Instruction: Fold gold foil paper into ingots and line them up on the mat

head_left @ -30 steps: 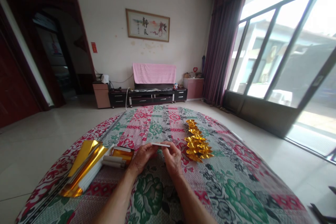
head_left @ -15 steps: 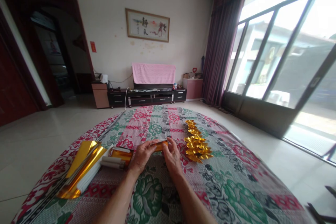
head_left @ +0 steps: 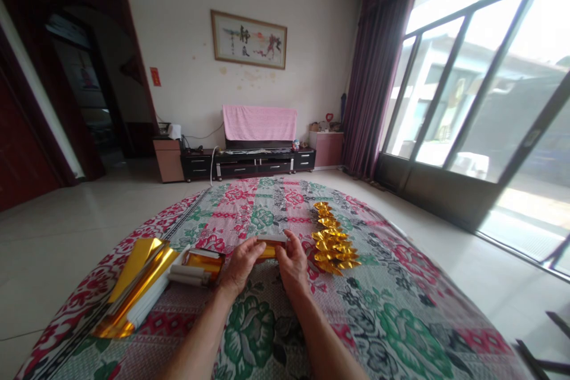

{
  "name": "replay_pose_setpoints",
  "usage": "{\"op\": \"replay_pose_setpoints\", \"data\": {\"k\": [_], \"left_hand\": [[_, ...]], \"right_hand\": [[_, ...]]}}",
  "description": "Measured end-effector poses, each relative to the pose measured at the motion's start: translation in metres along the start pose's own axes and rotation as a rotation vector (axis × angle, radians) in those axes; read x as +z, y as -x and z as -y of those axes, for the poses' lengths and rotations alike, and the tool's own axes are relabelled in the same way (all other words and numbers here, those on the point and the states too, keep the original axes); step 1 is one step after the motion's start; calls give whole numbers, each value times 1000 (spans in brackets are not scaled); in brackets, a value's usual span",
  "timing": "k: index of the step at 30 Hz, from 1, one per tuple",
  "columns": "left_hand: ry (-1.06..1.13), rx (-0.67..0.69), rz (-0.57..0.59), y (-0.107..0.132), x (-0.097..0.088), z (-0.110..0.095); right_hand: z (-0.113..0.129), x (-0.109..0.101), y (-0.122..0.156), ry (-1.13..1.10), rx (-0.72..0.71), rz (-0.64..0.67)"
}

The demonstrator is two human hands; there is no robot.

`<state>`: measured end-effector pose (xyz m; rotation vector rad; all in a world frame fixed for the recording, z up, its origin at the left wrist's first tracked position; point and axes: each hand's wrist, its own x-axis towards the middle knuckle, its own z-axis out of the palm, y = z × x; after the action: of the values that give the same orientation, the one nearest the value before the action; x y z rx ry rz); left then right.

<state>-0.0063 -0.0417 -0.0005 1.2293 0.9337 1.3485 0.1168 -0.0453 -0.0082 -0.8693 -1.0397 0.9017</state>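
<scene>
Both of my hands pinch one small folded piece of gold foil paper (head_left: 269, 245) just above a flowered cloth (head_left: 392, 320). My left hand (head_left: 243, 262) grips its left end, my right hand (head_left: 291, 260) its right end, fingers closed on it. The paper shows a white edge on top and gold beneath. To the right of my right hand lies a row of folded gold paper ingots (head_left: 332, 237). To the left of my left hand lie a stack of gold foil sheets (head_left: 138, 282), white paper rolls (head_left: 189, 276) and a small gold pack (head_left: 205, 259).
The cloth covers a round surface on a pale tiled floor. A low dark TV cabinet (head_left: 249, 163) with a pink cover stands at the far wall. Large glass doors (head_left: 481, 89) and a purple curtain (head_left: 374, 71) are on the right.
The paper piece, flat and white-edged a second ago, now shows its gold side and is folded narrower between my fingers. My hands have stayed in place.
</scene>
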Motion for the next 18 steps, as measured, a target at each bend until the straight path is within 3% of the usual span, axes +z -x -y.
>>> {"op": "replay_pose_setpoints", "data": {"k": [5, 13, 18], "left_hand": [[-48, 14, -65, 0, -2, 1], [-62, -1, -59, 1, -2, -1], [-76, 8, -58, 2, 0, -3]], "right_hand": [[0, -1, 1, 22, 31, 20], [14, -2, 3, -21, 141, 0], [20, -2, 5, 29, 108, 39]]}}
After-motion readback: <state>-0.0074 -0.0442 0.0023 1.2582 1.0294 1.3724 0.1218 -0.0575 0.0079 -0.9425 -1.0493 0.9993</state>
